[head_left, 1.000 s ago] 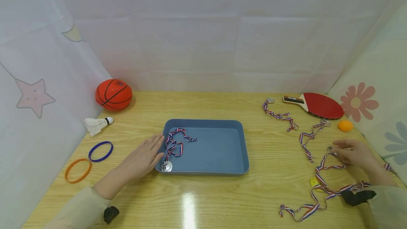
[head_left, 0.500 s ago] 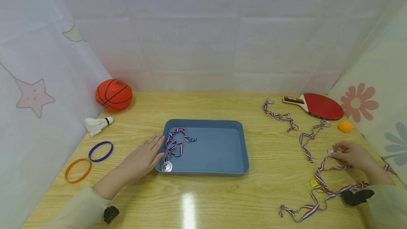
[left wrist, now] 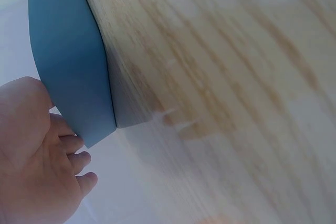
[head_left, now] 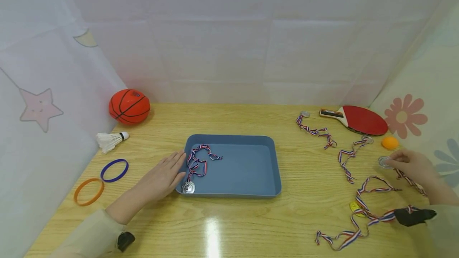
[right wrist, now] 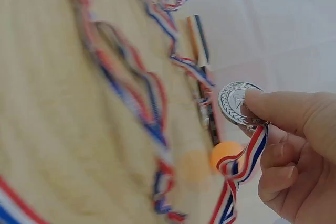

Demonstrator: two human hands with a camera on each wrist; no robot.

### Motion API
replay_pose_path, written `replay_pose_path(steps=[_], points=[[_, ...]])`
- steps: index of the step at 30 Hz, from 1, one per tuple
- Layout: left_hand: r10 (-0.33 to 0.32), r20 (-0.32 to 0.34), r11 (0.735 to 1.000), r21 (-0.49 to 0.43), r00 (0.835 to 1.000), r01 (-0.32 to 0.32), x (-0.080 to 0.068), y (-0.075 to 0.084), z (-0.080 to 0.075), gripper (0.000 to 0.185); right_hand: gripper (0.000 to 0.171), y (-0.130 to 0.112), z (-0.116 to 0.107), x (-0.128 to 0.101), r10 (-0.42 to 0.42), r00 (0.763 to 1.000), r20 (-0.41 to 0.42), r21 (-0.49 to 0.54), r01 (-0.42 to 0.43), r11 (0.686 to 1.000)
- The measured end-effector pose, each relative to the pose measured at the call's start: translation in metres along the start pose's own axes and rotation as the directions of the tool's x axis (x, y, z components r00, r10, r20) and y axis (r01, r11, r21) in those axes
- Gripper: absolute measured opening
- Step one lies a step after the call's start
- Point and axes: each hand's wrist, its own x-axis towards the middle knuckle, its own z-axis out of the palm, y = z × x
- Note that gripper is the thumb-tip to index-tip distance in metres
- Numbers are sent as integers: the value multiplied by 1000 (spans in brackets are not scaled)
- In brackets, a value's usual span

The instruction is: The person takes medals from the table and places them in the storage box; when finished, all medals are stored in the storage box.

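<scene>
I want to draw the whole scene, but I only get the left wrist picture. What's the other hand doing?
Observer: The right hand is pinching a silver medal by its disc.
Operator: Ooh! Is anything inside the blue tray? I only see its outside.
Observer: Yes, the head view shows a second medal, also silver, lying in its near left corner.
Operator: Is there anything to play ping-pong with?
Observer: A red bat lies at the back right of the table.
</scene>
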Motion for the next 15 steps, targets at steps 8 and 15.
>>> replay_pose_path(steps=[8, 15], points=[[-1, 4, 1000, -16, 1000, 1, 0, 2, -1, 55, 26, -46, -44, 4, 85, 989, -123, 127, -69, 989], [-3, 1, 1000, -12, 1000, 3, 1, 0, 0, 55, 16, -93, -75, 7, 23, 970, -242, 507, 107, 855]])
